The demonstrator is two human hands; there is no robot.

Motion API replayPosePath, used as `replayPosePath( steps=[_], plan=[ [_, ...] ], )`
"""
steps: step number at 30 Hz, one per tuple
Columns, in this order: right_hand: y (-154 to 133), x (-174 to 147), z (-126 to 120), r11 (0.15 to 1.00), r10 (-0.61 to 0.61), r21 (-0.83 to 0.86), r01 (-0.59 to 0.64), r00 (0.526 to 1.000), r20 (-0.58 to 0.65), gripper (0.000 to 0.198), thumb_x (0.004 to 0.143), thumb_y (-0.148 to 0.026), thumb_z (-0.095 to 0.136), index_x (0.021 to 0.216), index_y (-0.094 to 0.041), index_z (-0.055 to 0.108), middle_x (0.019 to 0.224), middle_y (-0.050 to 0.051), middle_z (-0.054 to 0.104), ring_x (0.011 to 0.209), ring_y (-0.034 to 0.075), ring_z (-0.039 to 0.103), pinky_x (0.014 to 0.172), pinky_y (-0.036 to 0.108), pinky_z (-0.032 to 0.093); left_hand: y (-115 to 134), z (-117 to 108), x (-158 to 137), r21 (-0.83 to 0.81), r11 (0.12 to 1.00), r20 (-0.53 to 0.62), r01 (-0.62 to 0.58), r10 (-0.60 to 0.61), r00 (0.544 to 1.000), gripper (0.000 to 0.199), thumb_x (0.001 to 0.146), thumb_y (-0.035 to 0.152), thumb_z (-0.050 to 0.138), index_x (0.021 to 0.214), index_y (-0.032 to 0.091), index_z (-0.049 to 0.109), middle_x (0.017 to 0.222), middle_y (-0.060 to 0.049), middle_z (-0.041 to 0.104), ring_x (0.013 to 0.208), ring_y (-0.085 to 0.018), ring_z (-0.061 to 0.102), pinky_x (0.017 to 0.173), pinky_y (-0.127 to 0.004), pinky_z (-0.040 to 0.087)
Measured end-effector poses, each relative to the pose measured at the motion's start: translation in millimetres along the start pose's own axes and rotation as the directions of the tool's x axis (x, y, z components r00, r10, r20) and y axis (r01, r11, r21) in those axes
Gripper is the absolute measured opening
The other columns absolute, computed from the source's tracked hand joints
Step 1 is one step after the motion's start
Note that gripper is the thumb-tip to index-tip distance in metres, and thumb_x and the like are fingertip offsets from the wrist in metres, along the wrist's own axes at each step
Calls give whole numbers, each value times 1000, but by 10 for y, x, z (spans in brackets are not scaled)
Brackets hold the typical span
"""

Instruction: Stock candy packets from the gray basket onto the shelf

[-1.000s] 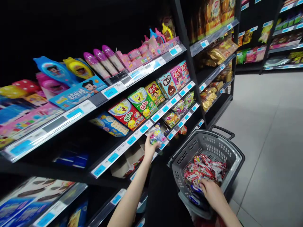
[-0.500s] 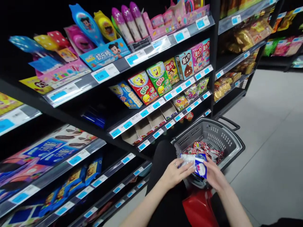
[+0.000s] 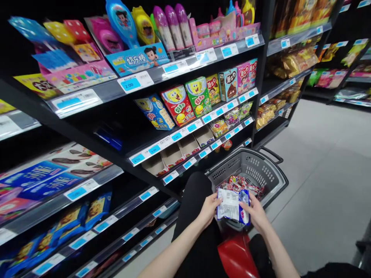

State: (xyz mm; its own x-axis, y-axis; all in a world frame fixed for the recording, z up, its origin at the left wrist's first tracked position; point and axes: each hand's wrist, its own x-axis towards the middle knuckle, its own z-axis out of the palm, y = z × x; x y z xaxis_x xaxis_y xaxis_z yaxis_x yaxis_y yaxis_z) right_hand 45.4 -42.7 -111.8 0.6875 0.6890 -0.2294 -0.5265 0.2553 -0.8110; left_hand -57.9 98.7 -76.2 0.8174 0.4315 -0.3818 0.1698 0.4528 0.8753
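Note:
A blue and white snack packet point(image 3: 232, 204) is stretched between both hands, above the near end of a grey shopping basket point(image 3: 279, 184). My left hand point(image 3: 209, 208) pinches the packet's left edge, thumb on top. On the other side, my right hand point(image 3: 256, 211) grips the right edge with its thumb over the blue strip. The packet's face with small print is turned up. Inside the basket, behind the packet, lie several red and white candy packets point(image 3: 239, 180), partly covered by it.
Shelves on the left hold boxed snacks point(image 3: 177, 105), blue biscuit packs point(image 3: 71, 220) and toy candies point(image 3: 120, 27). Open cartons point(image 3: 171, 154) sit on a low shelf. A red object point(image 3: 237, 255) is between my legs. Grey floor point(image 3: 324, 170) stretches to the right.
My left hand has moved from lying across the packet to its left edge, so more of the printed face shows. The view has shifted slightly.

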Motion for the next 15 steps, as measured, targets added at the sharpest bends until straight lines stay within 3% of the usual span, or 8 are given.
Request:
replayPosePath(
  steps=[2, 5, 9, 13, 15],
  plan=[
    [53, 35, -90, 985, 15, -173, -17, 1000, -11, 39, 59, -34, 72, 93, -17, 60, 83, 4, 69, 78, 22, 63, 73, 34, 48, -34, -50, 24, 3, 1000, -13, -8, 8, 1000, 41, 61, 39, 69, 84, 6, 65, 73, -11, 67, 65, -20, 61, 62, -28, 44],
    [96, 81, -208, 896, 12, -442, -38, 998, -61, 31, 59, -43, 69, 73, -16, 62, 60, 2, 65, 59, 20, 61, 55, 30, 47, -81, -97, 59, 43, 997, -67, -67, 70, 995, 37, 62, 41, 68, 78, 7, 66, 65, -8, 66, 59, -17, 58, 58, -25, 41],
    [74, 114, -285, 805, -133, -592, 33, 983, -127, 35, 62, -50, 62, 70, -16, 63, 57, 1, 64, 56, 19, 58, 51, 27, 44, -74, -83, 77, 51, 993, -65, -105, 109, 992, 35, 64, 40, 67, 78, 8, 67, 67, -8, 66, 63, -18, 58, 60, -25, 40],
    [-15, 94, -294, 776, -276, -615, 140, 952, -132, 37, 70, -49, 55, 86, -16, 63, 72, 5, 67, 71, 21, 59, 63, 28, 46, 36, -88, -3, -58, 998, 122, 4, 3, 992, 36, 66, 34, 65, 92, 9, 64, 78, -10, 66, 67, -17, 59, 60, -25, 42],
    [-65, 60, -267, 759, -285, -626, 179, 956, -73, 34, 72, -46, 54, 85, -16, 63, 73, 4, 66, 72, 20, 58, 64, 27, 45, 88, -109, -62, -113, 984, 301, 136, -97, 949, 43, 68, 37, 63, 102, 12, 60, 88, -11, 64, 71, -18, 59, 61, -26, 43]
  ],
)
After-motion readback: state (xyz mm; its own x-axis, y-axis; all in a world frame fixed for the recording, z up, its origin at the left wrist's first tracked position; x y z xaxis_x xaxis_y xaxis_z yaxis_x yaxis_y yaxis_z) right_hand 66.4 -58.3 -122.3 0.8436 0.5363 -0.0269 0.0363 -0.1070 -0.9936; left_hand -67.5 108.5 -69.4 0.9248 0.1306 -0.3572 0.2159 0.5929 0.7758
